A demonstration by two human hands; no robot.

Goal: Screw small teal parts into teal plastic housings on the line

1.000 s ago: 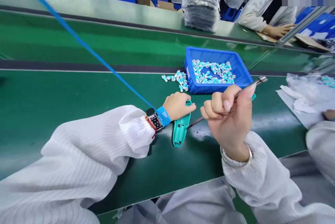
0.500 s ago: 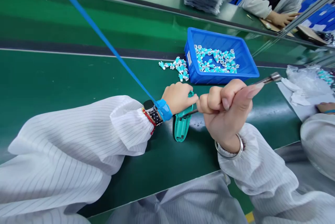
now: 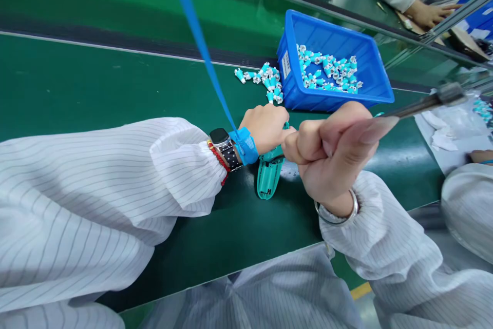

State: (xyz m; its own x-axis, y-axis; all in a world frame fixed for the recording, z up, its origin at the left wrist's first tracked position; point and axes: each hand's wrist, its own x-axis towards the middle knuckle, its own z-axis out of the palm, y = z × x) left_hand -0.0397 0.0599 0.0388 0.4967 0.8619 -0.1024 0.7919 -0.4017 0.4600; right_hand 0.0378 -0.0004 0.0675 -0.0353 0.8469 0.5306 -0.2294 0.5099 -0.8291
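My left hand (image 3: 265, 126) is closed around the upper end of a teal plastic housing (image 3: 268, 181), an elongated open shell with small dark parts inside. The shell's lower half shows below my fingers, resting on or close to the green work surface. In my right hand (image 3: 333, 152) is a slim metal tool (image 3: 419, 105) with a thicker cylindrical end pointing up and right. Its other end is mostly hidden behind my right fingers, beside the housing. My hands are touching or nearly so. A watch and a blue wrist strap (image 3: 244, 145) are on my left wrist.
A blue bin (image 3: 342, 98) behind my hands holds many teal-and-white small parts, with a loose pile (image 3: 269, 80) to its left. The strap's blue cord (image 3: 200, 36) runs upward. A co-worker's hand (image 3: 429, 13) is at back right; another person's sleeve (image 3: 468, 211) is at right.
The tool's thick end has risen and come nearer the camera as my right hand tilts. My left hand keeps its hold on the housing. The camera view has shifted slightly.
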